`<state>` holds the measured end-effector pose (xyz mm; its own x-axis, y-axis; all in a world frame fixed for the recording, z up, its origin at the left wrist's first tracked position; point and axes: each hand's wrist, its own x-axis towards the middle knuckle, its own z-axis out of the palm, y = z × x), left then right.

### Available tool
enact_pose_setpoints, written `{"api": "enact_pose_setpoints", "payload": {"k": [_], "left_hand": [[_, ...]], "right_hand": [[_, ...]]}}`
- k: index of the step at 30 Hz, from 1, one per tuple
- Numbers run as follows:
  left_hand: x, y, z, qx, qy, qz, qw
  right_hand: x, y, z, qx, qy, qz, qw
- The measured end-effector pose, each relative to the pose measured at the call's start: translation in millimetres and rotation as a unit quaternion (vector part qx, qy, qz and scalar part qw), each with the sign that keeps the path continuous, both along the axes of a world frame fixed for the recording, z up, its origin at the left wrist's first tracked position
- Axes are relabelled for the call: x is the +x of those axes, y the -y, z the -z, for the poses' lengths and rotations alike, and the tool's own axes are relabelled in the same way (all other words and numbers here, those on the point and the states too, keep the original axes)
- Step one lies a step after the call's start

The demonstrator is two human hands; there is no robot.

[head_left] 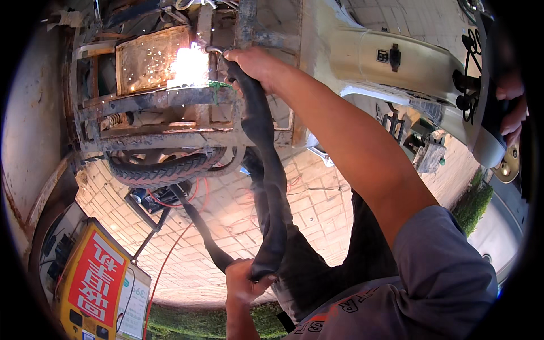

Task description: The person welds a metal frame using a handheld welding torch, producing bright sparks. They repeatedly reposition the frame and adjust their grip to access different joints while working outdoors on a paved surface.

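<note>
My right hand (258, 65) is closed round the handle of a welding torch (215, 50), its curved metal neck pointing left. A glaring white arc (190, 63) with flying sparks burns just beyond the torch tip, at the edge of a rusty metal plate (148, 61) in a vehicle frame (153, 101). The glare hides the torch's very end and the spot being heated. Lower down, my left hand (243, 280) grips the torch's thick black-sleeved cable (271, 187), which loops from the torch down to it and then away up to the left.
Below the frame sits a treaded tyre (164, 175). A thin red hose (164, 266) and other cables cross the brick paving (317, 209). A yellow box with a red sign (96, 272) stands at lower left. Cream bodywork (391, 59) extends right; another hand (513, 110) shows at the right rim.
</note>
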<state>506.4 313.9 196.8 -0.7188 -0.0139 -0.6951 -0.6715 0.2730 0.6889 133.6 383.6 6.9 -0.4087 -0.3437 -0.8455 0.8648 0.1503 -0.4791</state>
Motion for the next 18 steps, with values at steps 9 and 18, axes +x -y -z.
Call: {"api": "enact_pose_setpoints", "payload": {"k": [9, 18], "left_hand": [[36, -7, 44, -0.073, -0.071, 0.049, 0.994], [89, 40, 88, -0.070, -0.087, 0.133, 0.985]], "right_hand": [[13, -39, -40, -0.148, 0.096, 0.105, 0.979], [111, -25, -103, -0.099, 0.076, 0.252, 0.960]]}}
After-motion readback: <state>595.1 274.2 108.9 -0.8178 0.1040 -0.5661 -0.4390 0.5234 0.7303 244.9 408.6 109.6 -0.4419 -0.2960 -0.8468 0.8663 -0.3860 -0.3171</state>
